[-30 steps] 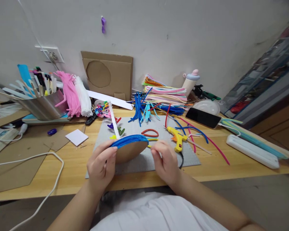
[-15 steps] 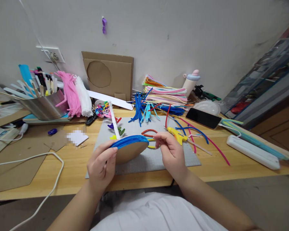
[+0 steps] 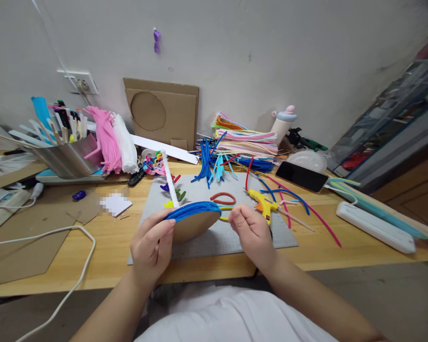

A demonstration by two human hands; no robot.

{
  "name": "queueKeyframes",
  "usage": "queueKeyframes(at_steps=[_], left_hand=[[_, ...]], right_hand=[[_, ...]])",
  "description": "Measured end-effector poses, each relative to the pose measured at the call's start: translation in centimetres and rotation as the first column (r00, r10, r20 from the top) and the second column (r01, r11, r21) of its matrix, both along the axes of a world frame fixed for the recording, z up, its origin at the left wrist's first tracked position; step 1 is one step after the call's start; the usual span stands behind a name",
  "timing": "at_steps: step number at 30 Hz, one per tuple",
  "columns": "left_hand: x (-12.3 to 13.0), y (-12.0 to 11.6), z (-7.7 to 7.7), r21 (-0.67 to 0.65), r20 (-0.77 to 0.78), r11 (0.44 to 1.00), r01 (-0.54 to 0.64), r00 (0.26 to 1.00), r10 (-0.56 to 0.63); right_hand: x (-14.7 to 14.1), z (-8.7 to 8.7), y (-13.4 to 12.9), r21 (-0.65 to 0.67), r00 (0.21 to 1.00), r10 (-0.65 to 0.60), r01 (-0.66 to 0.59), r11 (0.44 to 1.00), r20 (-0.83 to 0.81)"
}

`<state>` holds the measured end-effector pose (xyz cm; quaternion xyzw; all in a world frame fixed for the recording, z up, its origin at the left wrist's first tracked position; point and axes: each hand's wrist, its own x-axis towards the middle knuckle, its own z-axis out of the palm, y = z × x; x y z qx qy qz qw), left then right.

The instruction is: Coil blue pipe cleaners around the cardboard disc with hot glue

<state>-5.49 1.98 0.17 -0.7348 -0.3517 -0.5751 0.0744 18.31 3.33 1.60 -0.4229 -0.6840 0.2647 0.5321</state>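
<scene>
My left hand [image 3: 152,244] grips the left side of a cardboard disc [image 3: 194,227], which is tilted above the grey cutting mat [image 3: 199,254]. Blue fuzzy strips [image 3: 196,209] run along the disc's upper edge. A white fuzzy stick [image 3: 169,178] stands up behind it. To the right of the disc, the fingers of my right hand [image 3: 251,232] are pinched together beside a yellow loop [image 3: 225,213]; whether they hold anything is too small to tell. Just behind that hand lies a yellow glue gun [image 3: 263,204]. A red loop [image 3: 223,197] rests on the mat.
Bundles of fuzzy sticks [image 3: 248,137] lie at the back near a bottle [image 3: 283,124]. On the right are a phone [image 3: 301,175] and a white power strip [image 3: 374,227]. A metal holder [image 3: 66,159] of sticks stands left. A white cable [image 3: 91,251] crosses the left side.
My right hand has lowered slightly, its fingers closing into a tighter pinch, and more of the red loop shows. My left hand keeps its grip on the disc. The view has shifted slightly.
</scene>
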Motion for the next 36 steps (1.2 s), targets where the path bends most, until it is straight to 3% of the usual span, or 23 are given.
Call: queueKeyframes(at_steps=[2, 5, 8, 11, 14, 27, 33, 36], left_hand=[[0.0, 0.0, 0.1, 0.001, -0.001, 1.000, -0.001, 1.000, 0.001], [0.1, 0.1, 0.2, -0.001, -0.005, 1.000, -0.003, 1.000, 0.003], [0.2, 0.0, 0.3, -0.001, -0.008, 1.000, -0.002, 1.000, 0.002], [0.1, 0.0, 0.3, -0.002, -0.013, 1.000, 0.006, 1.000, -0.006], [0.1, 0.0, 0.3, -0.006, -0.013, 1.000, 0.008, 1.000, -0.008], [0.2, 0.1, 0.4, -0.019, -0.014, 1.000, 0.000, 1.000, 0.000], [0.0, 0.3, 0.0, -0.022, 0.008, 0.999, -0.029, 1.000, 0.029], [-0.1, 0.3, 0.0, -0.023, 0.003, 0.999, -0.028, 1.000, 0.028]], right_hand=[[0.2, 0.1, 0.1, 0.021, 1.000, -0.012, 0.012, 1.000, 0.012], [0.2, 0.7, 0.5, 0.154, 0.998, -0.046, 0.040, 0.987, 0.036], [0.0, 1.6, 0.6, 0.311, 0.991, 0.023, -0.063, 0.948, 0.131], [-0.4, 2.2, 0.4, 0.389, 0.972, 0.096, -0.175, 0.905, 0.214], [-0.7, 2.2, 0.1, 0.429, 0.964, 0.099, -0.200, 0.881, 0.247], [-1.4, 3.1, -0.3, 0.366, 0.937, -0.021, -0.115, 0.923, 0.348], [-1.0, 4.3, -0.2, 0.184, 0.939, 0.117, -0.184, 0.966, 0.323], [-1.2, 4.2, -0.5, 0.235, 0.927, 0.084, -0.179, 0.955, 0.367]])
